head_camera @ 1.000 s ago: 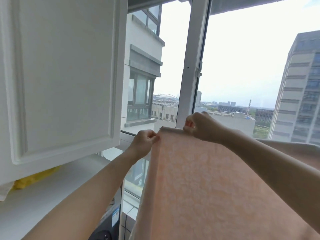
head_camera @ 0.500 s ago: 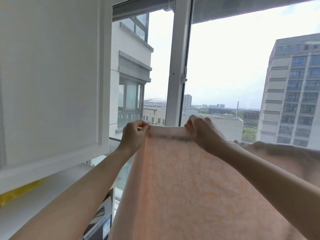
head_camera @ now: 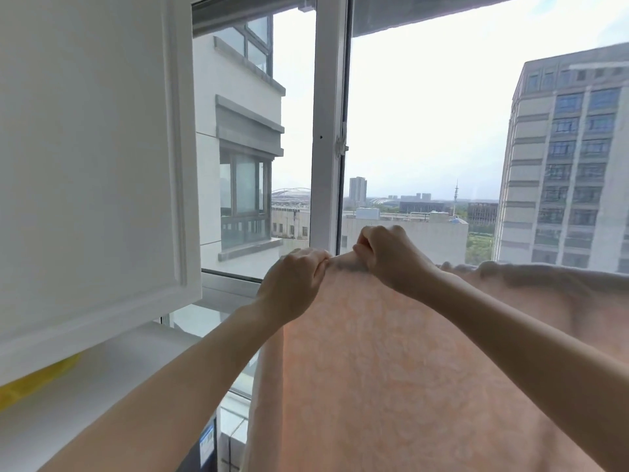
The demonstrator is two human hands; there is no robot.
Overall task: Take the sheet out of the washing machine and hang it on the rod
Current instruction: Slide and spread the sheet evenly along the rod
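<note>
Currently, your left-hand fingers are curling tight and pinching the top edge of the sheet, and your right-hand fingers are pinching the same edge just beside them, with only a short span of bunched fabric showing between the two grips. Your left hand and right hand are sitting near each other at roughly equal height, in front of the white window frame.

The sheet is peach-coloured with a faint mottled pattern. Its top edge is running roughly level from the pinched end off toward the right of the view, and its body is hanging straight down from that edge, filling the lower right. Whether the edge is lying over a rod cannot be told, since no rod is showing through the fabric.

To your left, a white cabinet door is standing open above a white shelf, with something yellow lying under the door's lower edge.
</note>
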